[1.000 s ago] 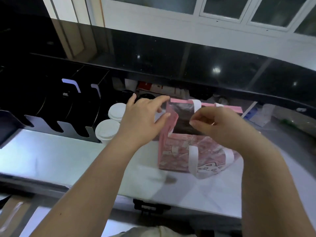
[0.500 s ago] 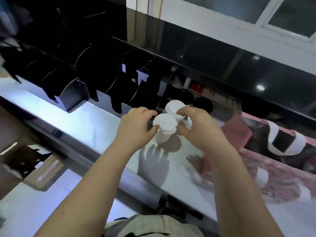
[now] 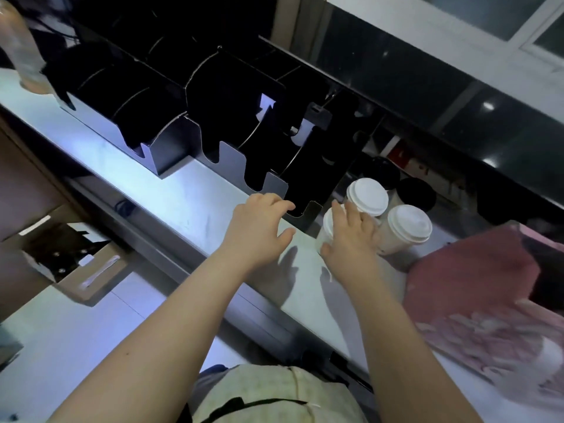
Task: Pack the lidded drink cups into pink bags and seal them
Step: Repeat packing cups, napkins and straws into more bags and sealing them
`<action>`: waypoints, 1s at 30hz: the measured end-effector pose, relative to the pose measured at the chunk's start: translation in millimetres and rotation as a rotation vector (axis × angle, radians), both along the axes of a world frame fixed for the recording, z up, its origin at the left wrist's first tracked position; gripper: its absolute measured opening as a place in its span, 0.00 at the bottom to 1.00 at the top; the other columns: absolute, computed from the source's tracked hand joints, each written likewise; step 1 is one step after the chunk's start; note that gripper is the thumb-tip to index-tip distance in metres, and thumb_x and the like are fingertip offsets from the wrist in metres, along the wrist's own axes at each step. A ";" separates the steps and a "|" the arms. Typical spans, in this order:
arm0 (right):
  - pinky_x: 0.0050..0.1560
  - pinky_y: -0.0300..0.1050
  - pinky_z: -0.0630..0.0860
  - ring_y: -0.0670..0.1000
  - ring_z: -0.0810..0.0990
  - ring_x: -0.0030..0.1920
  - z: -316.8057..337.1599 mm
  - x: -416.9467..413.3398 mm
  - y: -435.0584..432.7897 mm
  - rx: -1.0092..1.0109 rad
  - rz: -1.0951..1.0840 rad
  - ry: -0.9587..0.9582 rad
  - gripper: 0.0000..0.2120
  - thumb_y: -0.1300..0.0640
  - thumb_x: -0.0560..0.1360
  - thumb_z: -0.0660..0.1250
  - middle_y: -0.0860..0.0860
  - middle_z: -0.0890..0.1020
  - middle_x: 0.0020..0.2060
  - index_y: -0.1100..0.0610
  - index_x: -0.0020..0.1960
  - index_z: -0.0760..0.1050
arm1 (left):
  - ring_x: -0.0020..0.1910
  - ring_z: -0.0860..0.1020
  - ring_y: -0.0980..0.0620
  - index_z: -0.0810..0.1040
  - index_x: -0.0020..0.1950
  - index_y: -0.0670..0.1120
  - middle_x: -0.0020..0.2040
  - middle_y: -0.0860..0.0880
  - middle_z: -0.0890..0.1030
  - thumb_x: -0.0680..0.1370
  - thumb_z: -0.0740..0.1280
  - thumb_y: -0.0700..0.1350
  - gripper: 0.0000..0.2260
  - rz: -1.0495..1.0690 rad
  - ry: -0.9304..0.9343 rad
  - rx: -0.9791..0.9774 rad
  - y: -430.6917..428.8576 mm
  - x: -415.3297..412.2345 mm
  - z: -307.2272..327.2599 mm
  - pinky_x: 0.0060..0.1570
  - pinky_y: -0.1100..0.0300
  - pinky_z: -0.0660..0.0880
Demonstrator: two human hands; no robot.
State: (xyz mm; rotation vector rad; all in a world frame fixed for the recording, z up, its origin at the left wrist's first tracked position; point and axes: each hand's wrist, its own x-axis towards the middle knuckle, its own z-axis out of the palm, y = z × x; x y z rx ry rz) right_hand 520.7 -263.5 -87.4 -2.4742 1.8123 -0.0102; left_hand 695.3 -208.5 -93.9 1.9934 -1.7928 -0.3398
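Note:
Three white-lidded drink cups stand on the steel counter [image 3: 189, 193]. My right hand [image 3: 351, 239] wraps over the nearest cup [image 3: 327, 228], hiding most of it, thumb low on its side. The second cup [image 3: 367, 196] and the third cup [image 3: 409, 225] stand just behind and to the right, touching each other. My left hand [image 3: 259, 227] hovers left of the held cup with fingers spread, holding nothing. The pink bag [image 3: 473, 285] with white handles lies at the right edge, its dark opening facing the cups.
Black slotted organiser racks [image 3: 219, 141] line the back of the counter, close to my left fingertips. A black-lidded cup [image 3: 416, 193] stands behind the white ones. A clear bottle [image 3: 21, 50] is far left. An open cardboard box [image 3: 76, 267] sits below the counter edge.
Both hands left the pink bag and moved left to the cups. Half a second ago both held the nearest cup; now my left hand has let go and only the right holds it.

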 end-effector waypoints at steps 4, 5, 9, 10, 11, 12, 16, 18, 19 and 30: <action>0.72 0.59 0.51 0.62 0.52 0.73 0.7 -12.3 -9.2 -0.001 -0.045 0.022 0.40 0.58 0.73 0.67 0.51 0.55 0.75 0.52 0.78 0.48 | 0.66 0.68 0.48 0.72 0.70 0.54 0.67 0.53 0.73 0.77 0.64 0.53 0.21 -0.047 0.044 0.014 -10.1 -6.6 -5.9 0.60 0.52 0.68; 0.72 0.59 0.52 0.63 0.52 0.73 1.1 -15.7 -10.6 0.010 -0.040 0.016 0.41 0.57 0.72 0.68 0.50 0.55 0.75 0.51 0.78 0.49 | 0.66 0.68 0.48 0.72 0.69 0.53 0.67 0.52 0.74 0.77 0.65 0.52 0.20 -0.060 0.052 0.017 -12.2 -8.8 -7.0 0.60 0.51 0.69; 0.66 0.57 0.67 0.60 0.61 0.68 4.2 -22.0 -8.1 0.043 0.002 -0.121 0.39 0.55 0.68 0.71 0.51 0.60 0.71 0.52 0.75 0.58 | 0.64 0.70 0.46 0.75 0.68 0.51 0.64 0.51 0.76 0.76 0.66 0.52 0.20 -0.112 0.077 -0.009 -19.8 -16.7 -6.4 0.58 0.50 0.71; 0.64 0.57 0.68 0.60 0.62 0.66 5.4 -22.5 -5.0 0.036 0.008 -0.141 0.38 0.54 0.67 0.72 0.51 0.61 0.69 0.52 0.74 0.60 | 0.64 0.71 0.46 0.75 0.67 0.51 0.64 0.50 0.76 0.75 0.67 0.52 0.20 -0.126 0.080 -0.022 -22.0 -18.2 -4.9 0.57 0.49 0.72; 0.63 0.57 0.69 0.59 0.63 0.65 7.0 -22.8 -1.8 0.018 0.011 -0.159 0.38 0.53 0.66 0.72 0.52 0.62 0.68 0.53 0.73 0.62 | 0.63 0.71 0.45 0.76 0.67 0.50 0.63 0.50 0.77 0.75 0.67 0.51 0.20 -0.140 0.080 -0.033 -24.5 -19.2 -2.3 0.57 0.49 0.72; 0.63 0.56 0.68 0.59 0.62 0.63 9.7 -23.4 1.6 -0.011 0.017 -0.172 0.38 0.52 0.66 0.73 0.52 0.63 0.67 0.53 0.72 0.63 | 0.63 0.71 0.44 0.76 0.67 0.50 0.63 0.50 0.77 0.75 0.68 0.51 0.20 -0.151 0.074 -0.040 -27.2 -20.1 1.0 0.57 0.48 0.72; 0.67 0.52 0.61 0.53 0.57 0.64 39.1 -32.4 9.3 -0.101 0.025 -0.262 0.38 0.53 0.66 0.74 0.53 0.62 0.69 0.51 0.73 0.63 | 0.64 0.71 0.44 0.76 0.66 0.50 0.63 0.50 0.76 0.75 0.69 0.50 0.20 -0.175 0.039 -0.095 -41.9 -23.1 23.5 0.57 0.46 0.72; 0.67 0.51 0.59 0.51 0.55 0.67 63.4 -42.7 11.9 -0.133 0.028 -0.323 0.39 0.54 0.67 0.74 0.51 0.60 0.72 0.50 0.74 0.61 | 0.64 0.70 0.44 0.76 0.66 0.50 0.63 0.50 0.77 0.75 0.69 0.50 0.19 -0.182 0.046 -0.152 -52.4 -27.6 41.9 0.57 0.47 0.72; 0.67 0.50 0.60 0.51 0.56 0.67 77.4 -49.1 13.2 -0.169 0.027 -0.356 0.39 0.54 0.67 0.74 0.50 0.60 0.73 0.50 0.74 0.61 | 0.64 0.70 0.44 0.76 0.66 0.50 0.63 0.50 0.77 0.75 0.69 0.50 0.19 -0.192 0.046 -0.177 -58.8 -31.7 53.1 0.58 0.47 0.71; 0.69 0.53 0.61 0.51 0.54 0.70 194.4 -159.6 10.6 -0.461 -0.300 -0.408 0.40 0.54 0.69 0.74 0.45 0.60 0.73 0.44 0.75 0.58 | 0.67 0.67 0.45 0.71 0.70 0.53 0.67 0.51 0.74 0.77 0.67 0.49 0.21 -0.579 -0.014 -0.310 -131.0 -155.9 171.8 0.61 0.46 0.69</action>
